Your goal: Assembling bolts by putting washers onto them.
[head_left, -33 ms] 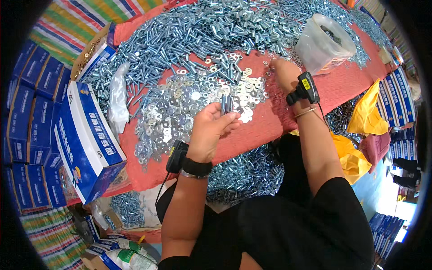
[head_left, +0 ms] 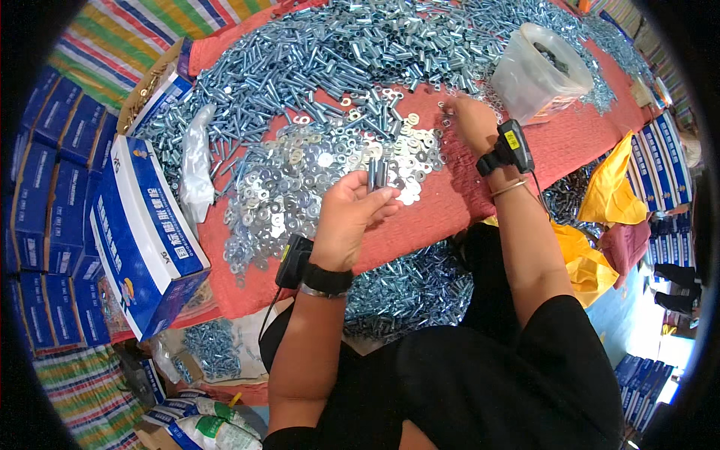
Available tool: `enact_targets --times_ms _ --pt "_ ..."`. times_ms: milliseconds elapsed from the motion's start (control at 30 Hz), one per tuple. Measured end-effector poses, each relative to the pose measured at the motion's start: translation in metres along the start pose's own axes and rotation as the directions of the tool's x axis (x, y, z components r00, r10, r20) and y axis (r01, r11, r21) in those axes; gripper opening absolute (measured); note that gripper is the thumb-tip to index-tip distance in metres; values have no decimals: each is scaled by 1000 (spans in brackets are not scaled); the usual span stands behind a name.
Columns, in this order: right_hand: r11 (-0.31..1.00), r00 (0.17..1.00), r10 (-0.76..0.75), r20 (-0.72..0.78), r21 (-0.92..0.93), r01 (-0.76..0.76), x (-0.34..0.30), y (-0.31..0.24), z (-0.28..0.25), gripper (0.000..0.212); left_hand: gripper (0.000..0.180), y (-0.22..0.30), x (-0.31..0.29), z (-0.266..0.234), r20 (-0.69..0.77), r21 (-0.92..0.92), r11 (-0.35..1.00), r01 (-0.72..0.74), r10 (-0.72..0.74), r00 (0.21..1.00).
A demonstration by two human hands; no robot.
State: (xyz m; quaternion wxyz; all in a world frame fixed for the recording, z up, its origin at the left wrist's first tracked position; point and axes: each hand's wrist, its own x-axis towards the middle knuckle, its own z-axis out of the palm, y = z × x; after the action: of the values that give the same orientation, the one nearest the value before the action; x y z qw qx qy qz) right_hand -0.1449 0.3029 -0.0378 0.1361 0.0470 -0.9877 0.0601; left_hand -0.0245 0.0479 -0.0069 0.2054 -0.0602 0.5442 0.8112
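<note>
Above the red cloth (head_left: pixel 450 214), the left hand (head_left: pixel 349 217) grips two metal sleeves (head_left: pixel 376 174) upright over the washers (head_left: pixel 300 176); the right hand (head_left: pixel 469 120) pinches at scattered bolts (head_left: pixel 330 56).

Counts on and around the red cloth

Two hands work here: the left hand (head_left: pixel 352 217) holds two short metal sleeves (head_left: pixel 377 174), the right hand (head_left: pixel 472 120) rests on the heap. One clear plastic tub (head_left: pixel 541 71), one big blue-and-white box (head_left: pixel 142 232), one yellow bag (head_left: pixel 611 184). Washers (head_left: pixel 300 180) and bolts (head_left: pixel 337 52) are too many to count.
</note>
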Motion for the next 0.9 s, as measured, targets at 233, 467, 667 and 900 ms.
enact_targets --times_ms 233,467,667,900 --pt "326 859 -512 -27 919 224 -7 -57 -52 17 21 -3 3 -2 45 33 999 33 -35 998" --pt "412 729 -677 -103 768 491 -22 -74 -65 20 21 -8 2 -3 51 171 983 62 -72 996" --pt "389 699 -714 -39 808 442 -23 -72 -67 15 21 -8 1 -3 37 225 972 69 -79 996" --pt "264 779 -613 132 963 45 -40 -102 -60 16 21 -4 -4 -1 144 82 996 45 -57 988"
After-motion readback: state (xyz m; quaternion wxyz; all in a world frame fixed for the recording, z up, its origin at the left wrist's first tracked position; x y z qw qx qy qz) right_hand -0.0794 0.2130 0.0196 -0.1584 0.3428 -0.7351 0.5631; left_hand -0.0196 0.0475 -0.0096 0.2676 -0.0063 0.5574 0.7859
